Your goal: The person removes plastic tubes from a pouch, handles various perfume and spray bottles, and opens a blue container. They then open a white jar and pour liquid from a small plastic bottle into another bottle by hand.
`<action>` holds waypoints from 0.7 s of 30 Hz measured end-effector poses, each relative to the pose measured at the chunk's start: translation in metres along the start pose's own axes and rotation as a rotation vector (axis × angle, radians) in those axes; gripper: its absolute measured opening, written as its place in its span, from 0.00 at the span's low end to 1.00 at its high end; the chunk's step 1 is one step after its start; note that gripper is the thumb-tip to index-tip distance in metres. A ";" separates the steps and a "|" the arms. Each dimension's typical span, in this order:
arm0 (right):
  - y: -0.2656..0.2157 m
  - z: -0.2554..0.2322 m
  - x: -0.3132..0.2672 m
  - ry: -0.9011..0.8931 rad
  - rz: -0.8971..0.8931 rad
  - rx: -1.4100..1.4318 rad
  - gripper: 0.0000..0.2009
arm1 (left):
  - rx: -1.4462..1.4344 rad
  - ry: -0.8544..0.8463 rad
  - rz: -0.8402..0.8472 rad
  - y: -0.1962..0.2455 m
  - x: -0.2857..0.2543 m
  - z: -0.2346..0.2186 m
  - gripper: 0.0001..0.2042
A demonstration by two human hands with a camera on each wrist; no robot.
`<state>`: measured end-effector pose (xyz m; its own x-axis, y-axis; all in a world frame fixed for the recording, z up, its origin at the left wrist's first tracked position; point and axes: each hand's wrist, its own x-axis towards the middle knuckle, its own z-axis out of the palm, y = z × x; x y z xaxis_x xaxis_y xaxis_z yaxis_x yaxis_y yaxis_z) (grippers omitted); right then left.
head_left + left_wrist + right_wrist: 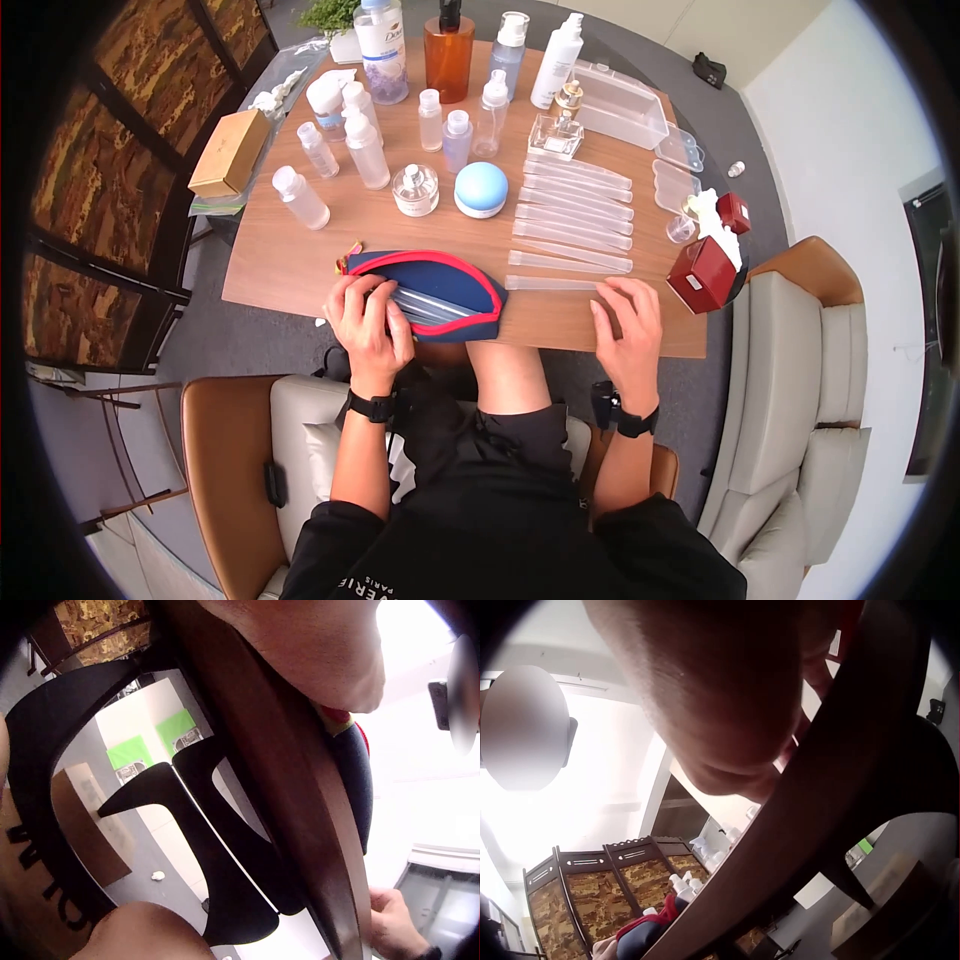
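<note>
A navy pouch with a red zipper edge [488,325] lies unzipped at the table's near edge, and several clear plastic strips [425,305] show inside it. My left hand [368,325] holds the pouch's near left rim, its fingers over the opening. More clear, flat strips [575,212] lie in a column right of the pouch. Nearest to me is a single strip [555,284], whose right end meets the fingertips of my right hand [632,325]. That hand's thumb stands apart from its fingers. In the right wrist view the hand's underside hides its fingertips.
Behind the pouch stand a round blue-lidded jar [481,188], a glass perfume bottle [415,190] and several pump bottles [366,150]. A clear box [620,108] sits at the back right. Dark red boxes [703,275] stand at the right edge, a cardboard box [229,152] at the left.
</note>
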<state>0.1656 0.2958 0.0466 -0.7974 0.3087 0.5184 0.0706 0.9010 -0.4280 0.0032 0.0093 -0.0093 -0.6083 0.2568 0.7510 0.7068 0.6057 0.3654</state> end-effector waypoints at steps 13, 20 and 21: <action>-0.040 0.025 -0.001 -0.097 -0.120 0.067 0.19 | 0.007 -0.006 0.007 0.003 0.001 0.000 0.12; -0.051 0.024 0.005 -0.139 -0.046 0.006 0.20 | 0.012 -0.014 0.010 0.001 0.001 0.000 0.12; -0.052 0.021 0.002 -0.141 0.003 0.017 0.17 | 0.008 -0.007 0.010 0.003 0.002 0.000 0.12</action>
<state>0.1477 0.2435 0.0542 -0.8736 0.2640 0.4087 0.0633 0.8945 -0.4426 0.0037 0.0114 -0.0068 -0.6036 0.2687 0.7507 0.7103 0.6089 0.3531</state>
